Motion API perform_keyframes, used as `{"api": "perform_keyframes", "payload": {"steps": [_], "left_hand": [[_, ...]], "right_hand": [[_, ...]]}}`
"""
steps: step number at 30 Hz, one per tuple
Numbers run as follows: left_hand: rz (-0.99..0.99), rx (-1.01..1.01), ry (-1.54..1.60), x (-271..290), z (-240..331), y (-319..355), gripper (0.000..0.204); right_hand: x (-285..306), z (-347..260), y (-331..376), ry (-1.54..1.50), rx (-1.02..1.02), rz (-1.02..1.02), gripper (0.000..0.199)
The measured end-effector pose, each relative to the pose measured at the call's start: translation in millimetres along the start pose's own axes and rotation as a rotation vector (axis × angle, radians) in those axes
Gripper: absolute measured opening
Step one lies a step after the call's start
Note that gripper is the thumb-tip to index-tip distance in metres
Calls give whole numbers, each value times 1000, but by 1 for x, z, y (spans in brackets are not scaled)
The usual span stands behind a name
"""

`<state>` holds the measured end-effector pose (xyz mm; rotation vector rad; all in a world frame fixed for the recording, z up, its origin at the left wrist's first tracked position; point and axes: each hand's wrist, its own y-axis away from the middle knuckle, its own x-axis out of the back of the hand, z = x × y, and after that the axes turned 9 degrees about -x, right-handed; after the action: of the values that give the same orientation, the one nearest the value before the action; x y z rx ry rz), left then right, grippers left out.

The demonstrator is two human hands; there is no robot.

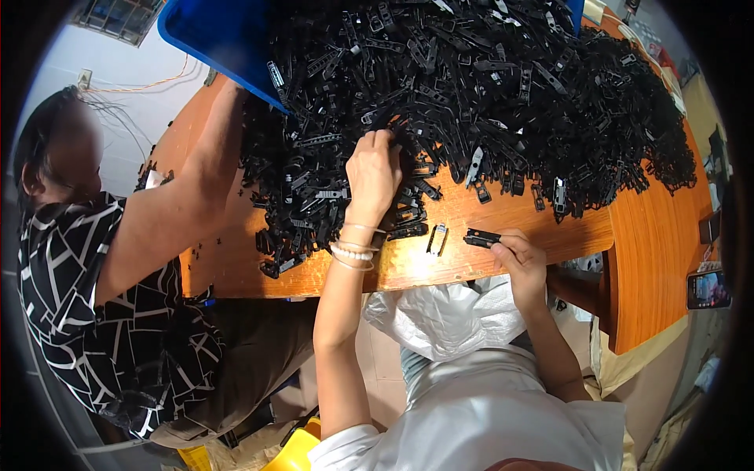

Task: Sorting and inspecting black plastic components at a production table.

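My left hand (pixel 374 171), with bracelets at its wrist, reaches to the near edge of a big heap of black plastic parts (pixel 440 102). Its fingers are curled down among the parts, and their tips are hidden. Over the table's front edge, my right hand (pixel 521 259) pinches one narrow black plastic part (pixel 481 238) between thumb and fingers. Between my two hands, a slim frame-shaped part (pixel 437 239) lies by itself on the wood, lit by a bright spot.
A blue bin (pixel 212 47) leans at the heap's far left. On the left a co-worker's arm (pixel 177 212) reaches up beside it. White sacking (pixel 444 318) hangs below the brown wooden table (pixel 550 235). A phone (pixel 708 289) is at the far right.
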<state>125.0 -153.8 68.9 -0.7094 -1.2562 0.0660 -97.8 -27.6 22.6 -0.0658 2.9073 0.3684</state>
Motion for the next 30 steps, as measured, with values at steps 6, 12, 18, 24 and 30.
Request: {"api": "perform_keyframes", "payload": {"steps": [6,12,18,24,30], "left_hand": [[-91,667,1256,10,60,31,16],[-53,701,1230,-23,65,38,15],[108,705,1276,-35,75,34,16],[175,699,1307,-32,77,36,17],[210,668,1357,-17,79,35,17]], "right_hand": [[5,-17,-9,-2,101,34,5],[-8,-3,-44,315,146,152,8],[-10,1,-59,646,479,326,9],[-1,0,-62,598,452,313,9],[4,-5,-61,553,424,292,10]]}}
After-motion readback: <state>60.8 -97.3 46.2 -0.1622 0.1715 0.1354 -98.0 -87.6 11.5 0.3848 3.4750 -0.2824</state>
